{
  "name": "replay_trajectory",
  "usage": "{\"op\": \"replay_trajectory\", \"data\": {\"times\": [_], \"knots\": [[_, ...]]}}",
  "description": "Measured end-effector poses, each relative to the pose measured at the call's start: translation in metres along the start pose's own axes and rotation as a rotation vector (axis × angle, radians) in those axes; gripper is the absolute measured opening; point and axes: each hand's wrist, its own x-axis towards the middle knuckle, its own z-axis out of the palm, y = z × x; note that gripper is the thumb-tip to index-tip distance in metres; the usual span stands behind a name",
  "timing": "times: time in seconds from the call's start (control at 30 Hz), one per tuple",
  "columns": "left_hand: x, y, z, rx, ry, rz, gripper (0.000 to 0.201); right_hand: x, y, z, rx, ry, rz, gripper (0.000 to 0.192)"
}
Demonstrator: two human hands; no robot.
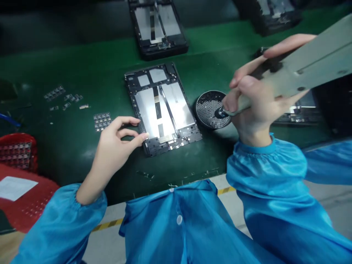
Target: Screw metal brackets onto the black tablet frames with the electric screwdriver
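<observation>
An opened tablet [180, 106], its silvery inside facing up, lies on the green bench mat. My left hand [114, 141] pinches its lower left edge between thumb and fingers. In my right hand [257, 97] is a pale, thick electric screwdriver [316, 62], held tilted with its tip down to the left. That tip meets the perforated top of a round black screw dish [209, 104], just right of the tablet. Whether a screw sits on the bit cannot be made out.
Another opened tablet [172, 22] lies farther back, with more devices [277, 14] at the far right. Small parts sheets [101, 121] and loose pieces [73, 98] are left of the tablet. A red bin [33, 194] stands at the near left; blue cloth [330, 161] shows at right.
</observation>
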Motion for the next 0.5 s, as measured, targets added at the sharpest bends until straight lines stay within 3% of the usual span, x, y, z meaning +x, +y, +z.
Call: {"op": "replay_trajectory", "data": {"times": [0.13, 0.23, 0.5], "knots": [[0.005, 0.011, -0.003, 0.079, -0.047, -0.03, 0.05, -0.004, 0.009, -0.003, 0.155, -0.007, -0.19, 0.047], [0.005, 0.012, -0.002, 0.06, -0.018, -0.023, 0.049, -0.005, 0.012, 0.0, 0.17, -0.081, -0.223, 0.03], [0.001, 0.01, 0.0, 0.057, 0.003, -0.008, 0.041, -0.01, 0.025, -0.003, 0.108, -0.01, -0.234, 0.032]]}}
